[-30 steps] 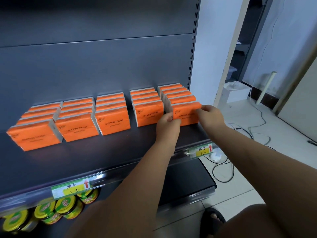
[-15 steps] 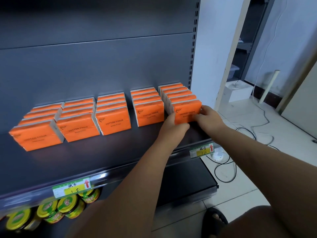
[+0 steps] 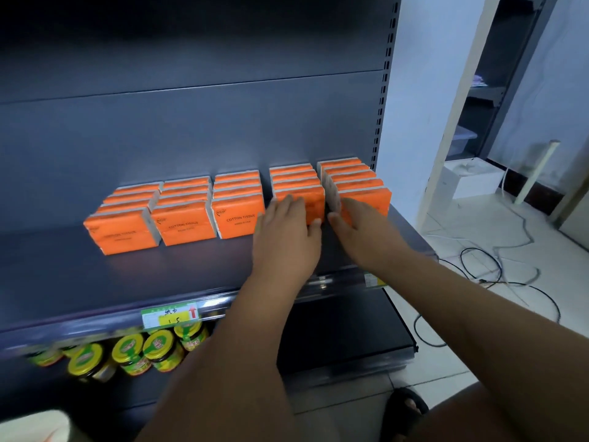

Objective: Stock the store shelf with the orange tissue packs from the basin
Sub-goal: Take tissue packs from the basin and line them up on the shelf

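Left hand [image 3: 287, 240]: fingers [image 3: 288, 207] straight, close together, laid flat on the front face of an orange tissue pack [image 3: 310, 202]; nothing curled round it. Right hand [image 3: 363, 240]: fingers [image 3: 352, 212] also stretched out, flat on the front of the neighbouring pack [image 3: 374, 197], just right of the left fingers; no grip. Thumbs near each other but apart, at the gap between the two packs. Behind each set of fingers: more packs standing upright in a file toward the back panel. Left of the left fingers: three further files of orange tissue packs [image 3: 185, 223], fronts reading COTTON TISSUE. All stand on the grey shelf [image 3: 127, 272]. Toward the wrists, on the shelf's front rail: price label [image 3: 170, 315]; second label [image 3: 374, 279] beside the right forearm, partly hidden. Below the left forearm: jars [image 3: 153, 349] with yellow-green lids, one level down. Right of the right hand, on the floor: cables [image 3: 494, 269], white box [image 3: 471, 180]
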Available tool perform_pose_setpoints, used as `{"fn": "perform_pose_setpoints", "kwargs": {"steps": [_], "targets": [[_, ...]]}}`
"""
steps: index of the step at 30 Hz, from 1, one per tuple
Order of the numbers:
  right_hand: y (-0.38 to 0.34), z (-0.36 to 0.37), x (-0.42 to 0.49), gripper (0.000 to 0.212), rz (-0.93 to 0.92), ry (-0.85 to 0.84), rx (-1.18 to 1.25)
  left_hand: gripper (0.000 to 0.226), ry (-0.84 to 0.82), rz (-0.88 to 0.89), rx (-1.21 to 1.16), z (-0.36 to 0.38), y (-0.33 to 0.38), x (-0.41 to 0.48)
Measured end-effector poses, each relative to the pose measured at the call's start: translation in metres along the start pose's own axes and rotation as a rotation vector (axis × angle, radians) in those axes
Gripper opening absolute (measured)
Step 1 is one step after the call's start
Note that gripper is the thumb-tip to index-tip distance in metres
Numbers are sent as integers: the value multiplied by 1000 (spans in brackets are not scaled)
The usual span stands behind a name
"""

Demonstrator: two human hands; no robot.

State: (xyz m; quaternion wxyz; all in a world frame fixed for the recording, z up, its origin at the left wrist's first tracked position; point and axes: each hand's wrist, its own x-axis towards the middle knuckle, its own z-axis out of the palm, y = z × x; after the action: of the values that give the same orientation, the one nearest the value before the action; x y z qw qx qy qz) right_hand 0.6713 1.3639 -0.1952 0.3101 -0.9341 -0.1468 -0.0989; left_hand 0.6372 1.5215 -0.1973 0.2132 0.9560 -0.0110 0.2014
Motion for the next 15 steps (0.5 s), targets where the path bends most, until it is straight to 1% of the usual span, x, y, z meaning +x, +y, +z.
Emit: {"fn": "perform_pose_setpoints", "kwargs": {"steps": [3, 5, 7, 11, 13, 15], "targets": [[-25, 11, -8, 43, -98, -2, 55, 60, 65, -72, 122, -31, -21, -25], [-48, 19, -13, 40, -131, -6, 47, 66, 95, -129, 203, -52, -41, -45], [-77, 30, -19, 41, -201, -20, 48, 69, 132, -199, 281, -75, -66, -72], [-143, 55, -49, 60, -463, -83, -1, 72, 176, -344, 353, -115, -114, -138], [-178, 71, -72, 65, -568, -130, -8, 76, 204, -411, 397, -136, -137, -172], [-210, 89, -96, 67, -681, -142, -1, 78, 221, -486, 432, -156, -159, -204]]}}
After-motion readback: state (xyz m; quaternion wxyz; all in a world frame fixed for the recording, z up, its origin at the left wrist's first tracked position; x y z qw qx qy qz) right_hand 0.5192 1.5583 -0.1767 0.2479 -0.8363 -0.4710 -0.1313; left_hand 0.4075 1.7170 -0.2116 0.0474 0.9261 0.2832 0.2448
